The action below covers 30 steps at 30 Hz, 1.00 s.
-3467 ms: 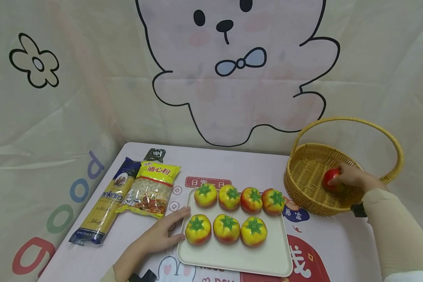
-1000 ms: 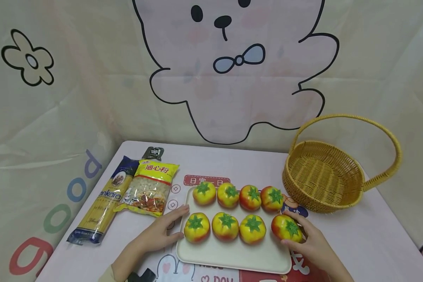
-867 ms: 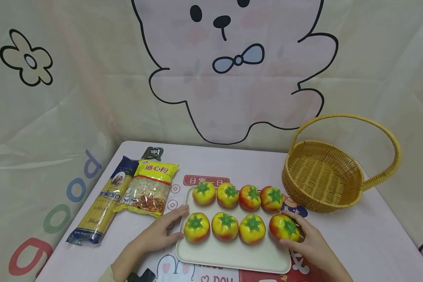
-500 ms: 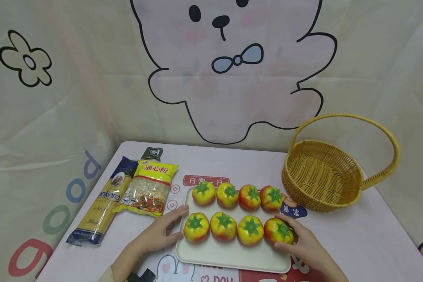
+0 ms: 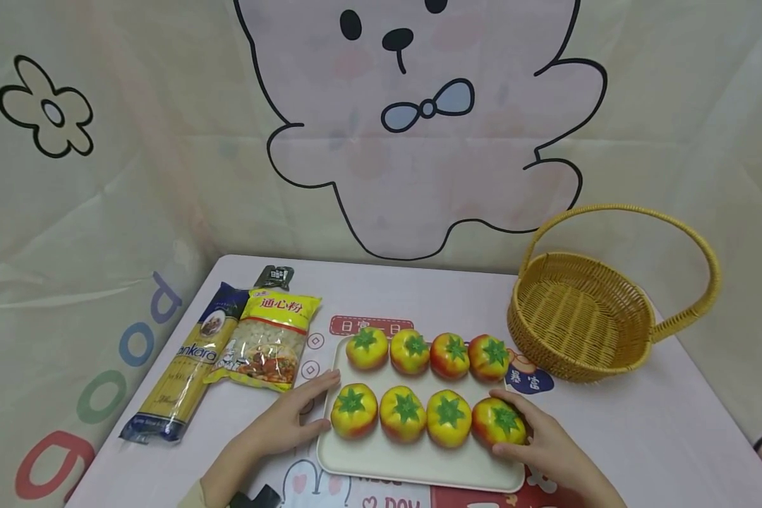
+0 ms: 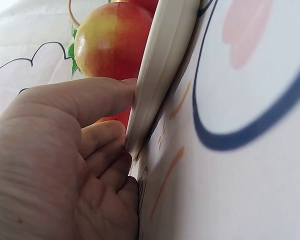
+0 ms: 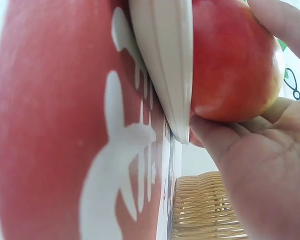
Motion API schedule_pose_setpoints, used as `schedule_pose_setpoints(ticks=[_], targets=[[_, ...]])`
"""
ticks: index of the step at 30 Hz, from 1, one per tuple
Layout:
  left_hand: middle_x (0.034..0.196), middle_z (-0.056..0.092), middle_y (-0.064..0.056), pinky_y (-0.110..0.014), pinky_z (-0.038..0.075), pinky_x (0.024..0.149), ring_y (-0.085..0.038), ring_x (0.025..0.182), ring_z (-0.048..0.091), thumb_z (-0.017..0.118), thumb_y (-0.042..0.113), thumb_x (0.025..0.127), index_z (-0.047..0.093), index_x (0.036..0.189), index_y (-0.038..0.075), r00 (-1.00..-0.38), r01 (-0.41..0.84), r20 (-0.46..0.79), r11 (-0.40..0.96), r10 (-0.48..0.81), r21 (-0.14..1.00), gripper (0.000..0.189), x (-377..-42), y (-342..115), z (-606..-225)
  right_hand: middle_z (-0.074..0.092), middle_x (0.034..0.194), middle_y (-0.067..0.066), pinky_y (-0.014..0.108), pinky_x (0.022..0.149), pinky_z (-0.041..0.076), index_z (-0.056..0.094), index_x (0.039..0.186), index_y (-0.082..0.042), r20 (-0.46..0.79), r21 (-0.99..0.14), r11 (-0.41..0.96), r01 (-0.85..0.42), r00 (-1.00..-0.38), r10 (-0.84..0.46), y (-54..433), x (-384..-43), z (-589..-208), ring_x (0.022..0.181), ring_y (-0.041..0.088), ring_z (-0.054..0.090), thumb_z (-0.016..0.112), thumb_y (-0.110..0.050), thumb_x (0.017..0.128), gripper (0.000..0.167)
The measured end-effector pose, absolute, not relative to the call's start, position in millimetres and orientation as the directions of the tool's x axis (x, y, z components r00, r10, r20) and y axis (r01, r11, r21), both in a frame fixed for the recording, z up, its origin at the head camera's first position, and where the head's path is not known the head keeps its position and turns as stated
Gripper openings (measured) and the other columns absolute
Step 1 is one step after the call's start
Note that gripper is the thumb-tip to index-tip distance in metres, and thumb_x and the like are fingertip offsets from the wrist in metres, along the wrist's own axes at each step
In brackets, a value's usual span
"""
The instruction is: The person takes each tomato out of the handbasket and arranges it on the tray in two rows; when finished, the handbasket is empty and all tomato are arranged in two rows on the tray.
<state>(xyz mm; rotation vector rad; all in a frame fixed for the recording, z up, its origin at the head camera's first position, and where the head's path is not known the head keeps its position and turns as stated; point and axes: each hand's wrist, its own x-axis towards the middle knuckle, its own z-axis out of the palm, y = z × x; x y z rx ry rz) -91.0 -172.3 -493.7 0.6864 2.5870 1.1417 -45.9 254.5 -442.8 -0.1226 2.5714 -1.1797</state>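
A cream tray [image 5: 419, 474] lies on the table, bearing two rows of yellow-and-red tomatoes [image 5: 403, 414] with green star-shaped tops. My right hand [image 5: 546, 439] holds the tomato [image 5: 499, 421] at the right end of the near row, thumb on the near side and fingers behind it. That tomato stands on the tray by its right rim; the right wrist view shows the hand's underside curving round its red side. At the tray's left edge, my left hand [image 5: 290, 418] rests with fingers extended, thumb and fingertips touching the rim; in the left wrist view, a tomato [image 6: 115, 40] is just beyond it.
A wicker basket [image 5: 581, 317] with a tall handle stands at the back right, nothing in it. Left of the tray lie a yellow macaroni bag [image 5: 269, 339], a long spaghetti pack [image 5: 190, 370] and a small dark packet [image 5: 275, 276]. A printed cloth hangs behind the table.
My right hand has brought a tomato from the basket to the near row's right end and slid it left. Neighbouring tomatoes have shifted slightly. The left hand has stayed at the tray's edge.
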Motion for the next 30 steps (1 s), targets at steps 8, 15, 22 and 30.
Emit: schedule_pose_setpoints(ticks=[8, 15, 22, 30], targets=[[0.153, 0.032, 0.011, -0.051, 0.029, 0.113, -0.021, 0.141, 0.032, 0.065, 0.039, 0.086, 0.039, 0.145, 0.026, -0.858, 0.360, 0.014, 0.581, 0.513, 0.730, 0.065, -92.8, -173.5, -495.4, 0.045, 0.143, 0.016, 0.059, 0.102, 0.041, 0.038, 0.143, -0.013, -0.228, -0.769, 0.638, 0.035, -0.948, -0.223, 254.6, -47.0, -443.4, 0.124, 0.037, 0.046, 0.077, -0.037, 0.075, 0.082], [0.153, 0.032, 0.012, -0.051, 0.028, 0.114, -0.020, 0.142, 0.030, 0.065, 0.039, 0.086, 0.039, 0.145, 0.028, -0.858, 0.345, -0.003, 0.578, 0.514, 0.739, 0.065, -93.3, -174.6, -495.9, 0.042, 0.145, 0.018, 0.064, 0.103, 0.037, 0.035, 0.145, -0.012, -0.213, -0.775, 0.632, 0.020, -0.949, -0.232, 253.8, -45.7, -442.6, 0.128, 0.042, 0.042, 0.078, -0.037, 0.075, 0.086], [0.153, 0.031, 0.012, -0.050, 0.028, 0.114, -0.019, 0.142, 0.030, 0.065, 0.039, 0.086, 0.039, 0.145, 0.027, -0.854, 0.354, 0.003, 0.576, 0.520, 0.737, 0.065, -94.7, -173.7, -495.7, 0.039, 0.146, 0.022, 0.055, 0.102, 0.043, 0.032, 0.146, -0.008, -0.178, -0.783, 0.622, -0.019, -0.951, -0.254, 257.9, -42.6, -437.8, 0.131, 0.045, 0.040, 0.076, -0.033, 0.079, 0.084], [0.153, 0.030, 0.013, -0.050, 0.027, 0.115, -0.018, 0.142, 0.029, 0.066, 0.036, 0.086, 0.039, 0.145, 0.027, -0.855, 0.339, -0.015, 0.581, 0.518, 0.740, 0.066, -94.7, -172.4, -493.9, 0.031, 0.149, 0.027, 0.063, 0.096, 0.044, 0.025, 0.148, -0.008, -0.204, -0.778, 0.629, -0.016, -0.939, -0.276, 273.7, -37.8, -424.8, 0.131, 0.052, 0.033, 0.072, -0.027, 0.084, 0.082]])
